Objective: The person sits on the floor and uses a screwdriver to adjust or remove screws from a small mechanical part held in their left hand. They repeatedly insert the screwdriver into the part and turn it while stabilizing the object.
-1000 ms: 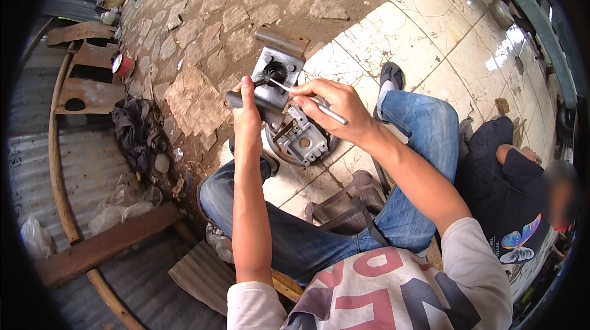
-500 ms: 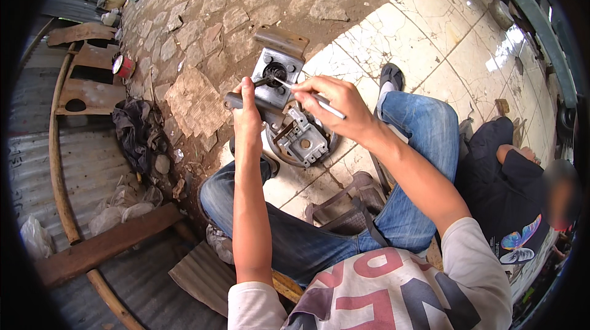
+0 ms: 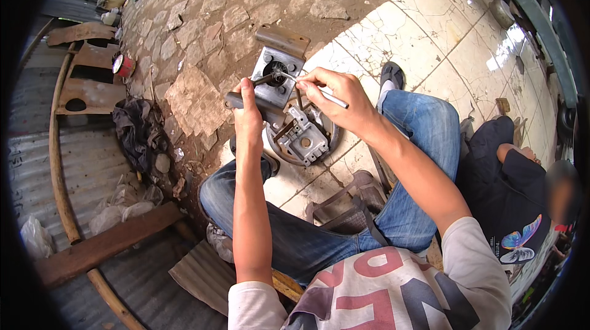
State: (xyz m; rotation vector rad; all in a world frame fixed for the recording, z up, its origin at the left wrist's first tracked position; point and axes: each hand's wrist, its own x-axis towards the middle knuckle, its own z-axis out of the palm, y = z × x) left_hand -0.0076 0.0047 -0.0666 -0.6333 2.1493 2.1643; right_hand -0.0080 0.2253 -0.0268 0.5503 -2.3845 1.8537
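A grey metal plate with bolts [image 3: 292, 63] stands in front of my knees, with a round dark opening [image 3: 270, 70] in it. My left hand [image 3: 247, 113] is closed around a dark grey metal bar [image 3: 269, 110] at the plate's near side, thumb upward. A thin dark rod [image 3: 262, 79] runs from near that thumb to the opening. Between the fingers of my right hand [image 3: 344, 98] is a slim silver pen-like tool [image 3: 335, 101]. Its tip reaches the opening, where fine pale strands show. Below the plate, a cast metal block [image 3: 305, 139] sits on a round base.
A mesh-sided bag or seat [image 3: 362, 192] lies between my legs. To the right, a person in dark clothes [image 3: 501, 164] sits on the tiles. Corrugated sheets, a wooden plank [image 3: 117, 244] and a dark cloth [image 3: 138, 133] are at the left; flat cardboard [image 3: 196, 99] lies on the stones.
My right hand has shifted slightly, and the tool's tip has moved a little within the opening. Pale strands show more there now. My left hand has stayed in place.
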